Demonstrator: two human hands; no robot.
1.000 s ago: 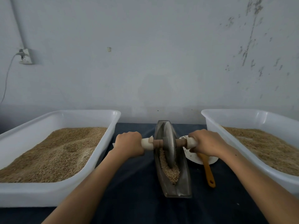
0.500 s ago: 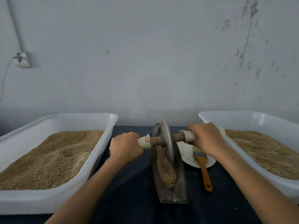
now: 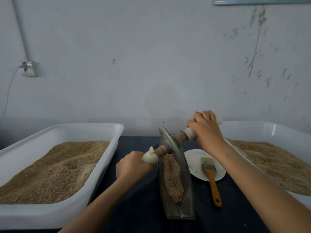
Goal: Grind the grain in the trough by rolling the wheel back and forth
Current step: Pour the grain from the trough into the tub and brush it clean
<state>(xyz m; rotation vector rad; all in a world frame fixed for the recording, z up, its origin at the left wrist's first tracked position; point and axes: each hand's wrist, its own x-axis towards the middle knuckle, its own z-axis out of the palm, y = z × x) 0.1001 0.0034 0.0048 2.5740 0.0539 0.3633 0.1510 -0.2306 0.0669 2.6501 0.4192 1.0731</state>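
Observation:
A narrow metal trough (image 3: 186,206) lies lengthwise on the dark cloth, with crushed grain (image 3: 172,179) along its channel. The grey metal wheel (image 3: 169,142) stands at the trough's far end, tilted, its wooden axle slanting up to the right. My left hand (image 3: 133,167) grips the white-wrapped left handle (image 3: 150,157), low and near. My right hand (image 3: 206,130) grips the white-wrapped right handle (image 3: 190,134), higher and farther back.
A large white tub (image 3: 101,167) of grain stands at the left, another white tub (image 3: 262,130) of grain at the right. A white plate (image 3: 193,162) with an orange-handled brush (image 3: 212,180) lies just right of the trough. A wall stands close behind.
The wheel has rolled from the trough's middle to its far end. The axle has tilted, my right hand rising and moving away while my left hand stays low.

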